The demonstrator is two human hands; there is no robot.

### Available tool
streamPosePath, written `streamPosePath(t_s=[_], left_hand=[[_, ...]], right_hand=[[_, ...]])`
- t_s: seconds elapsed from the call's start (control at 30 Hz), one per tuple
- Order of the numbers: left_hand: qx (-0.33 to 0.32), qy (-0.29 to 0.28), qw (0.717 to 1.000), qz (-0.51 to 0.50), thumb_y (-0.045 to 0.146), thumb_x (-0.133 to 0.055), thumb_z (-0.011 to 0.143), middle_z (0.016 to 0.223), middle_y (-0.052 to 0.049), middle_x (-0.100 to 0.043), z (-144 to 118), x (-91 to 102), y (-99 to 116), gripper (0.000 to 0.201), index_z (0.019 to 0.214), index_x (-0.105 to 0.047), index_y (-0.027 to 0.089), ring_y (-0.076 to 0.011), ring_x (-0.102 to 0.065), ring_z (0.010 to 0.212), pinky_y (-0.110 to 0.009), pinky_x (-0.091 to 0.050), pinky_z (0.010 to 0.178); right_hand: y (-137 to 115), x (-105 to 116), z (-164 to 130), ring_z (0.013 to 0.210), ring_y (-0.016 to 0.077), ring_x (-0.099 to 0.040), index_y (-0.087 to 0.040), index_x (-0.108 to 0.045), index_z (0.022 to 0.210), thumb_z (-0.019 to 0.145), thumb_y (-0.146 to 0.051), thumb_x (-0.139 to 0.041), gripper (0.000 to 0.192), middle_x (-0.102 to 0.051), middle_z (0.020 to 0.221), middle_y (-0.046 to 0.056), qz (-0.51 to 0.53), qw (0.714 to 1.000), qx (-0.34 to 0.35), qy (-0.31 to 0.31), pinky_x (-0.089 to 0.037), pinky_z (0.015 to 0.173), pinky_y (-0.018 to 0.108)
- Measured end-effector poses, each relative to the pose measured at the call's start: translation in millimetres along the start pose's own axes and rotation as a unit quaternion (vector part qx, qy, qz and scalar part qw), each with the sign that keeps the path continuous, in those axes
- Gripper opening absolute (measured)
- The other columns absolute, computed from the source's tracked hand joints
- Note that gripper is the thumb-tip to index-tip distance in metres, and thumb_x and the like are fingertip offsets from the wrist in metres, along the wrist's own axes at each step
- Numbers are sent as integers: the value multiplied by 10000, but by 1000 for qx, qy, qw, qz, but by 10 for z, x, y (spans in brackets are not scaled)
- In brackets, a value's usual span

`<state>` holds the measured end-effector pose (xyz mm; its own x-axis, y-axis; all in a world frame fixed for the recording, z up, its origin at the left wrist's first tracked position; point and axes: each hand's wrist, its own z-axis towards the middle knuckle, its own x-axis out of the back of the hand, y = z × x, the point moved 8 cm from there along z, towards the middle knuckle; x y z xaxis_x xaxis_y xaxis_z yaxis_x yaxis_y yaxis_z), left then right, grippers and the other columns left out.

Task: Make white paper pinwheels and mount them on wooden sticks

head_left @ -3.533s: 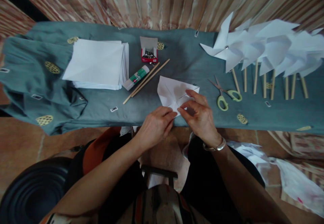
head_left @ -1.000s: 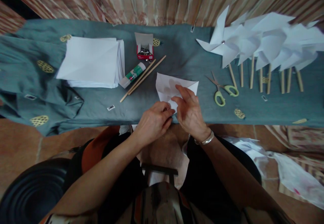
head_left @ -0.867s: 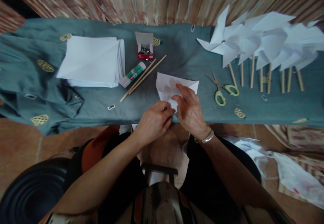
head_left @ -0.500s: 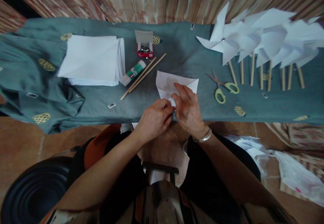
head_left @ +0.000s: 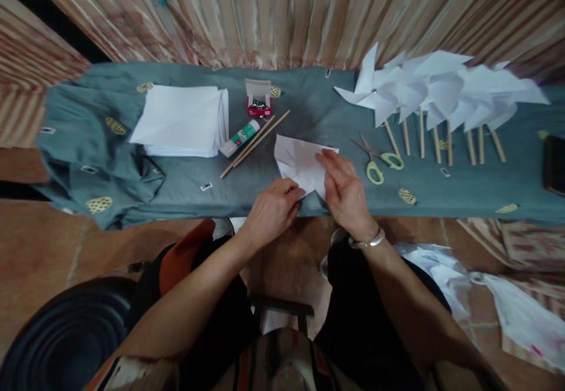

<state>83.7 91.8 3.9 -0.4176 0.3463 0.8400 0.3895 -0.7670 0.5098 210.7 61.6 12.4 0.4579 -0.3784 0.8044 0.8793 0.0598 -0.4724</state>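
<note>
A creased sheet of white paper (head_left: 304, 158) lies at the front edge of the cloth-covered table, its lower edge split by a notch. My left hand (head_left: 274, 205) pinches the paper's near left corner between thumb and fingers. On the paper's right side rests my right hand (head_left: 346, 194), fingers stretched out and apart; its thumb tip is hard to make out. Just right of that hand lie scissors (head_left: 377, 158) with light green handles, blades parted. Two thin wooden sticks (head_left: 260, 141) and a glue stick (head_left: 241, 138) lie left of the paper.
White paper pinwheels (head_left: 424, 88) on sticks lie overlapping at the right. A stack of white paper (head_left: 179, 120) is on the left. An opened red box (head_left: 259, 108) of small metal pieces stands behind the glue. A dark object (head_left: 554, 164) lies at the far right edge.
My right hand has moved right, away from my left hand, and rests on the paper's right side. More of the sheet shows between my hands. The camera's view has shifted.
</note>
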Motion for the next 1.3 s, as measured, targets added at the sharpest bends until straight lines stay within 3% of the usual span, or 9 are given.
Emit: streamPosePath(t_s=[0.17,0.37,0.6,0.77,0.9,1.0,1.1,1.2,1.3], left_hand=[[-4,4,1000,10,91,-538,852,1080,-94,-637,-11,14,6,270,1092,-641,160,-219,-617,1020,-376,-551,888],[-11,8,1000,22,82,-542,857,1087,-85,-648,-4,36,8,276,1102,-643,160,-213,-631,1019,-358,-556,895],[-26,32,999,30,58,-514,853,1117,-97,-654,-44,163,-46,309,1107,-651,168,-212,-631,1038,-365,-565,889],[-24,63,997,39,48,-507,846,1102,-93,-660,-49,247,-121,301,1076,-661,167,-216,-628,1023,-376,-559,888],[-22,99,994,37,74,-486,875,1139,-107,-646,-10,347,-168,306,1122,-645,159,-226,-603,1043,-405,-538,911],[-21,136,990,41,93,-476,895,1192,-107,-622,21,444,-158,322,1168,-626,175,-237,-568,1087,-432,-511,934],[-44,145,988,38,206,-519,924,1168,-116,-627,25,432,-31,259,1158,-620,161,-247,-554,1080,-432,-492,923],[-93,89,991,44,370,-593,900,1112,-118,-649,17,236,181,307,1106,-626,144,-256,-558,1010,-418,-492,850],[-92,27,993,68,364,-628,877,1103,-116,-651,20,21,269,307,1086,-622,140,-263,-553,983,-413,-488,810]], right_hand=[[351,12,184,1289,313,-512,-132,-565,1317,932,-254,-413,431,-583,1359,175,-66,996,-57,16,-430,1049,541],[403,-88,387,1189,328,-582,-107,-643,1225,939,-272,-429,394,-647,1282,180,-91,993,-59,-38,-436,1024,533],[621,121,404,845,261,-700,-157,-739,1068,831,-295,-584,315,-765,929,91,35,989,-135,-40,-540,810,413],[844,65,255,635,186,-645,-152,-754,969,715,-336,-676,323,-732,723,34,216,950,-223,-44,-520,657,341],[969,86,103,635,174,-643,-172,-745,889,637,-369,-744,320,-728,712,24,328,897,-292,53,-521,647,338],[941,135,-33,651,186,-660,-184,-738,882,648,-383,-740,308,-745,748,35,339,880,-316,104,-532,657,352],[785,192,-145,653,199,-671,-182,-745,917,703,-386,-689,301,-750,728,39,246,913,-315,81,-529,661,342],[564,275,-194,669,211,-683,-184,-750,979,789,-350,-613,287,-743,705,43,89,958,-270,39,-516,683,334],[442,282,-231,685,219,-695,-193,-748,988,833,-331,-582,266,-749,727,50,15,970,-244,-4,-507,676,323]])
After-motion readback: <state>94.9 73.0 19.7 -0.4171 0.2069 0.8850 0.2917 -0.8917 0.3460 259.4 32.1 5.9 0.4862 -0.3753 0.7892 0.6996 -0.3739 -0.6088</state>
